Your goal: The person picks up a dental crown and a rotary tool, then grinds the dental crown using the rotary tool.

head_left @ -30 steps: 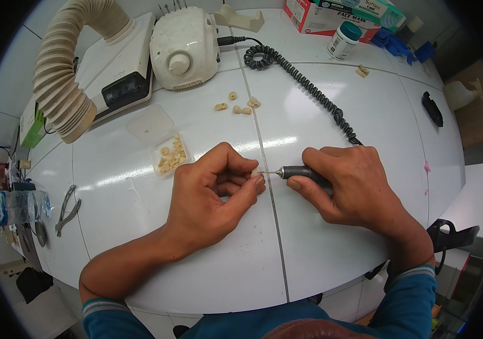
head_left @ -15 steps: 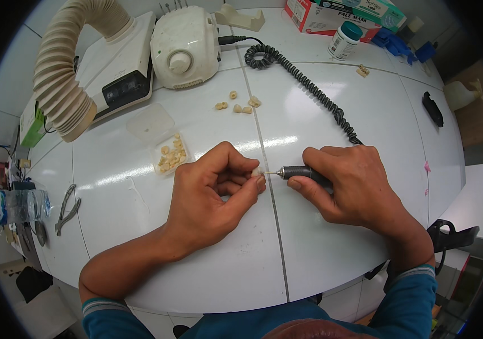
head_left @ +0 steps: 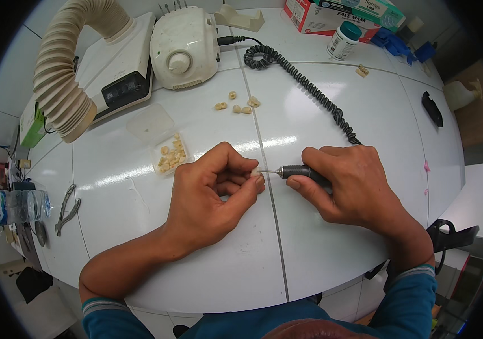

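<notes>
Between the thumb and fingertips of my left hand (head_left: 210,195) is a small whitish dental crown (head_left: 256,171), mostly covered by the fingers. My right hand (head_left: 351,183) is closed round a black rotary handpiece (head_left: 300,172). Its thin metal bur points left, with the tip at the crown. A coiled black cord (head_left: 315,90) runs from behind the right hand to the white control unit (head_left: 183,48). Left of my left hand, an open clear plastic box (head_left: 156,164) holds several yellowish tooth-shaped pieces. More such pieces (head_left: 241,109) lie loose beyond my hands.
A ribbed suction hose (head_left: 55,79) arches over the far left. Pliers (head_left: 68,210) lie at the left. Toward the back right stand a white bottle with a green cap (head_left: 343,42) and a red and white box (head_left: 326,20). A black object (head_left: 432,109) lies near the right edge.
</notes>
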The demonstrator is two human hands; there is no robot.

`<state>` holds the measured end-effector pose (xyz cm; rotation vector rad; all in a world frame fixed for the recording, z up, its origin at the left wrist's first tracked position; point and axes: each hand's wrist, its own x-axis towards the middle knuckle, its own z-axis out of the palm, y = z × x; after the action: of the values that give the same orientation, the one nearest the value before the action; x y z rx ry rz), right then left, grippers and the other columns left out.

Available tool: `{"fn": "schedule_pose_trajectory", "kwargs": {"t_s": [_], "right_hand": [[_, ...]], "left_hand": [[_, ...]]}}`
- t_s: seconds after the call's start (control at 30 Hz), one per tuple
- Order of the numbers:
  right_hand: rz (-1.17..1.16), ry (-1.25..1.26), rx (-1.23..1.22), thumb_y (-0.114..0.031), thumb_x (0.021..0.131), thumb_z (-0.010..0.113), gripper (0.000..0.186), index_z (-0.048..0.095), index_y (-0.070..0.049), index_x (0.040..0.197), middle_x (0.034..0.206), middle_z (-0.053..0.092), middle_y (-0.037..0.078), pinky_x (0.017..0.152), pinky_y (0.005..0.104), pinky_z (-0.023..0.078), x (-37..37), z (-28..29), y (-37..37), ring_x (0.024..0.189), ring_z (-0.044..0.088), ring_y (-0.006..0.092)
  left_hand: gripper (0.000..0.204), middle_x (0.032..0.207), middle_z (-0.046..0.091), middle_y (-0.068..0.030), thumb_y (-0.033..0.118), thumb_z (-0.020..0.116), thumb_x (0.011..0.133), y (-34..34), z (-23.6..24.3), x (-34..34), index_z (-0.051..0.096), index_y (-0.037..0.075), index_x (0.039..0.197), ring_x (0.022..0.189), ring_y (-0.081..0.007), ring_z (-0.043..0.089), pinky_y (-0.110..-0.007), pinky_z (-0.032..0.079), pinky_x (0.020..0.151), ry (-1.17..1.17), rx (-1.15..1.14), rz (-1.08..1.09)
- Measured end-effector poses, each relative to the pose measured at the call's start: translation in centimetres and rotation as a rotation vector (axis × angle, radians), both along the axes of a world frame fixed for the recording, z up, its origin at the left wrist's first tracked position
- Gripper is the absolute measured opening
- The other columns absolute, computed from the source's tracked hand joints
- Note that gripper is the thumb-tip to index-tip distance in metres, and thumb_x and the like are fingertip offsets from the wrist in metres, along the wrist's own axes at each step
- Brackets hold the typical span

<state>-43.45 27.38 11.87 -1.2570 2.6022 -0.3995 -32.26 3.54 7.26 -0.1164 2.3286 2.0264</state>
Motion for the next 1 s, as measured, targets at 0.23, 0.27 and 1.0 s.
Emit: {"fn": "schedule_pose_trajectory", "kwargs": {"t_s": [0.23, 0.27, 1.0], "right_hand": [[0.009, 0.016, -0.001, -0.049, 0.105, 0.072, 0.046, 0.072, -0.006, 0.088, 0.067, 0.069, 0.011, 0.052, 0.0469, 0.046, -0.01, -0.04, 0.10, 0.054, 0.067, 0.0335], [0.021, 0.020, 0.000, -0.049, 0.105, 0.072, 0.046, 0.072, -0.006, 0.088, 0.067, 0.069, 0.011, 0.052, 0.0470, 0.046, -0.06, -0.08, 0.12, 0.054, 0.067, 0.0335], [-0.014, -0.011, 0.000, -0.048, 0.105, 0.072, 0.046, 0.073, -0.005, 0.088, 0.066, 0.069, 0.012, 0.054, 0.0473, 0.046, -0.12, 0.03, 0.04, 0.055, 0.066, 0.0340]], "left_hand": [[0.015, 0.109, 0.077, -0.0146, 0.000, 0.073, 0.107, 0.00, 0.04, -0.03, 0.062, -0.005, 0.116, 0.104, -0.0194, 0.082, -0.024, 0.067, 0.080, 0.010, -0.009, -0.006], [0.015, 0.109, 0.077, -0.0146, 0.000, 0.073, 0.107, -0.01, 0.05, -0.03, 0.062, -0.005, 0.116, 0.104, -0.0194, 0.082, -0.024, 0.067, 0.080, 0.009, -0.010, -0.005], [0.014, 0.106, 0.076, -0.0134, -0.001, 0.073, 0.106, 0.11, 0.15, 0.00, 0.062, -0.004, 0.114, 0.101, -0.0187, 0.082, -0.025, 0.067, 0.084, -0.010, 0.026, 0.006]]}}
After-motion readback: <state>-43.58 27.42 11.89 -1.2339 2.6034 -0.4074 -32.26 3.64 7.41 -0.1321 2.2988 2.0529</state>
